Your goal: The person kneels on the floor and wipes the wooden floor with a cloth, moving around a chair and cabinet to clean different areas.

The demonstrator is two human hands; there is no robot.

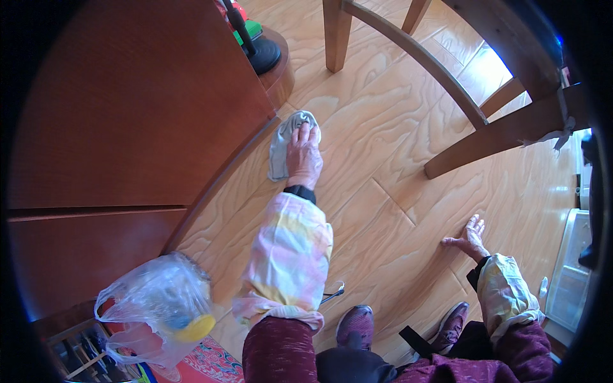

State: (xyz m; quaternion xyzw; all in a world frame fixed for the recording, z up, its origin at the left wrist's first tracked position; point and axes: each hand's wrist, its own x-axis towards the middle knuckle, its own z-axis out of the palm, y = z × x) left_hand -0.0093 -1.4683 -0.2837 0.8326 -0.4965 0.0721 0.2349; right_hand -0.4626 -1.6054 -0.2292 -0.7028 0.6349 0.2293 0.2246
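Note:
A light grey cloth (279, 153) lies on the wood-patterned floor against the base of the brown cabinet. My left hand (304, 159) presses down on it, fingers together and bunching the fabric near its far edge; the palm side is hidden. Off to the right, my right hand (470, 239) is spread at the floor, thumb and fingers apart, with nothing in it. Both forearms wear pale tie-dye sleeve covers (290, 246) over maroon sleeves.
The reddish-brown cabinet (140, 121) fills the left side. A black round-based stand (262, 57) is beyond the cloth. Wooden chair legs (460, 150) curve in at upper right. A clear plastic bag (156, 297) sits lower left, and a translucent bin (570, 271) stands far right.

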